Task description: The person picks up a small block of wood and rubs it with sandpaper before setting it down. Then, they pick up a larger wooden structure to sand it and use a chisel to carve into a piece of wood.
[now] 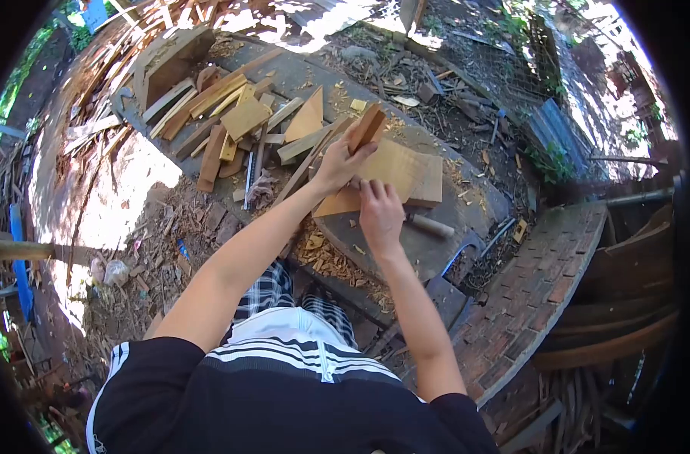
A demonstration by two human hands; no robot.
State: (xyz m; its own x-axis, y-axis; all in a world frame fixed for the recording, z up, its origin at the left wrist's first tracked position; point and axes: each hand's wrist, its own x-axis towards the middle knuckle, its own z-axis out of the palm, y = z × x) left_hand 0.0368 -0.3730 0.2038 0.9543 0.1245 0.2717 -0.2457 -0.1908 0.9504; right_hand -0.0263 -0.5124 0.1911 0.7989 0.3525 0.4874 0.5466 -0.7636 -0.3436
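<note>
My left hand [339, 160] grips a small reddish-brown wooden block [367, 127], held upright above a flat pale wooden board [405, 172]. My right hand [379, 212] rests at the board's near edge, fingers curled down on it; whether it holds a tool is hidden. A tool with a pale wooden handle [429, 225] lies just right of my right hand. The board sits on a dark work slab [405, 250] strewn with wood shavings.
A heap of cut wooden offcuts [231, 121] lies to the left on the slab. An open wooden box [171, 64] stands beyond it. Chips and scraps cover the ground. A curved brick edge [542, 295] lies to the right, with stacked planks [625, 318] beyond.
</note>
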